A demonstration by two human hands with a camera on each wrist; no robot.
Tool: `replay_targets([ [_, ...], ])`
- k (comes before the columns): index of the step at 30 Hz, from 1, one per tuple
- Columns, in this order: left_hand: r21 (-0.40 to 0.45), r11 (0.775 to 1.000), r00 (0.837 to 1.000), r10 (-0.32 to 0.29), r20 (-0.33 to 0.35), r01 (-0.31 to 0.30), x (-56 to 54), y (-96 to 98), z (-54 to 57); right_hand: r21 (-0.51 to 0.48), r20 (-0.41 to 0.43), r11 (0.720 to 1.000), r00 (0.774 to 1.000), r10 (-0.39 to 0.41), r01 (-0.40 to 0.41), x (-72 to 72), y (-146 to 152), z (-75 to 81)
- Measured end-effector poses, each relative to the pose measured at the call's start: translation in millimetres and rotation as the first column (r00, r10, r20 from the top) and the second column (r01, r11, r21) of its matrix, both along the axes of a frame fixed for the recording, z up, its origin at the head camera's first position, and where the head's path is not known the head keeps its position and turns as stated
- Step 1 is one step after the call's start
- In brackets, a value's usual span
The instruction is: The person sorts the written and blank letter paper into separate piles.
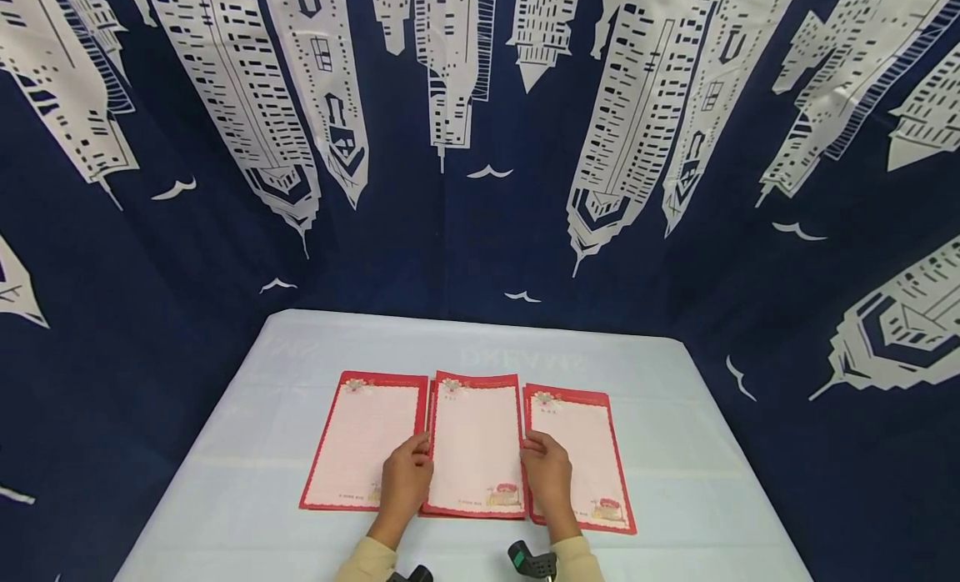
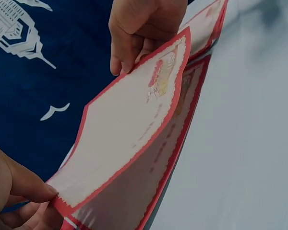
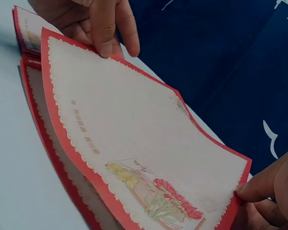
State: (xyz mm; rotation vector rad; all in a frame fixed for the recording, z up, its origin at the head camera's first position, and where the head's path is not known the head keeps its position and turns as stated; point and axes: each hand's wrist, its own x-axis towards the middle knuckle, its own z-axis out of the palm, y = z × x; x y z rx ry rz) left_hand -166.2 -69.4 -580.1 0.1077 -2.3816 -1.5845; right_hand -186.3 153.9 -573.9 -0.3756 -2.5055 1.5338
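Note:
A red-bordered sheet of paper (image 1: 477, 449) with a pale middle and a small flower print is lifted over the centre stack. My left hand (image 1: 407, 480) pinches its left edge between thumb and fingers. On the opposite edge, my right hand (image 1: 547, 475) pinches it too. Both wrist views show the sheet (image 2: 125, 124) bowed and raised, with a matching sheet (image 3: 33, 96) beneath it. Another such paper (image 1: 367, 440) lies to the left, partly behind my left hand. To the right lies a third pile (image 1: 581, 449), overlapped by my right hand.
All the papers are on a white-covered table (image 1: 675, 449). Behind it hangs a dark blue cloth (image 1: 405, 248) printed with white buildings and birds. Black wrist devices (image 1: 531, 560) show near both sleeves at the front edge.

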Motion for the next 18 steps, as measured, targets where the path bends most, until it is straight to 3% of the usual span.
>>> replay_targets([
  [5, 0.062, 0.997, 0.998, -0.041, 0.045, 0.038, -1.7, 8.7, 3.9, -0.001, 0.003, 1.0, 1.0, -0.008, 0.008, 1.9, 13, 4.5],
  [18, 0.09, 0.984, 0.987, -0.159, 0.025, 0.157, -16.9, 66.0, 7.1, 0.043, 0.002, 0.991, 0.992, -0.129, 0.129, 6.3, 61, 6.9],
])
